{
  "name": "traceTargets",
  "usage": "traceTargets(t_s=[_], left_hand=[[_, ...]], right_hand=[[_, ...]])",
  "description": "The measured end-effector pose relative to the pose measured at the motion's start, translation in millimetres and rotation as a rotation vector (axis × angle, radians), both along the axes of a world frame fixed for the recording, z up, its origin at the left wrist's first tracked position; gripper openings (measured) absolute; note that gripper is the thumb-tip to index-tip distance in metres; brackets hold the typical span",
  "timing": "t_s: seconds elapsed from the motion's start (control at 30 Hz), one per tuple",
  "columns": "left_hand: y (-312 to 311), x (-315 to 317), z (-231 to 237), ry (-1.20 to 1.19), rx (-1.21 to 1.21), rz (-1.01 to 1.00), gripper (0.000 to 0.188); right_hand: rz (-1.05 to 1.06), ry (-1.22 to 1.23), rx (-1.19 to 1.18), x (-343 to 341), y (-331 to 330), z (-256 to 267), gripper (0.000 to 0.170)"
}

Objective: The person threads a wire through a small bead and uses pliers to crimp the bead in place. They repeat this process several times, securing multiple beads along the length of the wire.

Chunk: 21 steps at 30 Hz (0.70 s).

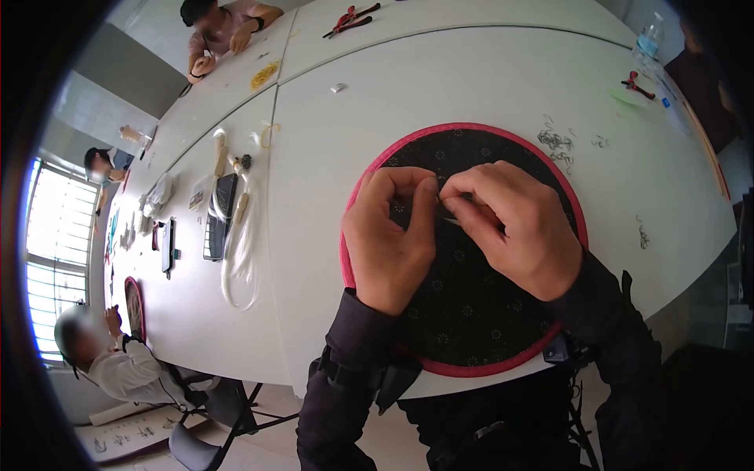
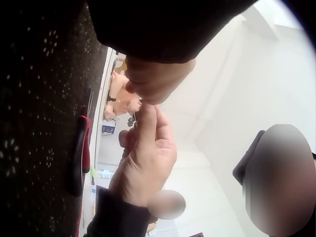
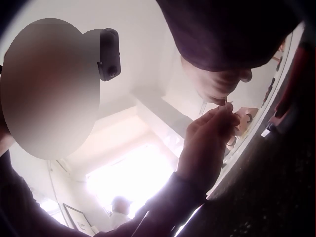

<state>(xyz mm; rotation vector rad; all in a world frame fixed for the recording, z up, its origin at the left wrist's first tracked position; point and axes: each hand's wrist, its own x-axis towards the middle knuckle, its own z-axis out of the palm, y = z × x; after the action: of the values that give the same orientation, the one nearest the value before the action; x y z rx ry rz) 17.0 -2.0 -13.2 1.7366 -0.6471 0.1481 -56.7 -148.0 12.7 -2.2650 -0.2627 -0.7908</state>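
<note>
My left hand (image 1: 393, 243) and right hand (image 1: 518, 228) meet fingertip to fingertip above a round black mat (image 1: 463, 314) with a red rim. Between the thumbs and fingers they pinch a thin, wire-like piece (image 3: 226, 101); it is mostly hidden, and I cannot tell its exact kind. Red-and-black handled pliers (image 2: 85, 143) lie on the mat in the left wrist view. In the head view, the right hand covers most of that spot. Small dark wire bits (image 1: 555, 141) are heaped on the white table just past the mat's far right rim.
More wire bits (image 1: 642, 233) lie at the right. Other pliers (image 1: 638, 86) and a water bottle (image 1: 649, 39) are at the back right, and pliers (image 1: 349, 21) at the far side. Bundles of pale strands (image 1: 242, 259) lie on the left. Several people sit around the tables.
</note>
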Motion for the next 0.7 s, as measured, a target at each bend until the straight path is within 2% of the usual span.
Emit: traceTargets(t_s=[0.1, 0.3, 0.4, 0.5, 0.7], left_hand=[[-1, -4, 5, -0.098, 0.158, -0.031, 0.007], [-1, -6, 3, 0.007, 0.098, -0.204, 0.009], [-2, -11, 7, 0.168, -0.011, -0.203, 0.007], [-1, -13, 12, 0.269, -0.078, -0.214, 0.009], [0, -11, 13, 0.301, -0.182, -0.180, 0.009]], right_hand=[[-0.017, 0.000, 0.062, 3, -9, -2, 0.007], [-0.033, 0.252, 0.324, 5, -23, -2, 0.008], [-0.030, 0.289, 0.405, 8, -27, -6, 0.010], [-0.023, 0.367, 0.443, 6, -25, -1, 0.012], [-0.011, 0.456, 0.353, 1, -18, 5, 0.009]])
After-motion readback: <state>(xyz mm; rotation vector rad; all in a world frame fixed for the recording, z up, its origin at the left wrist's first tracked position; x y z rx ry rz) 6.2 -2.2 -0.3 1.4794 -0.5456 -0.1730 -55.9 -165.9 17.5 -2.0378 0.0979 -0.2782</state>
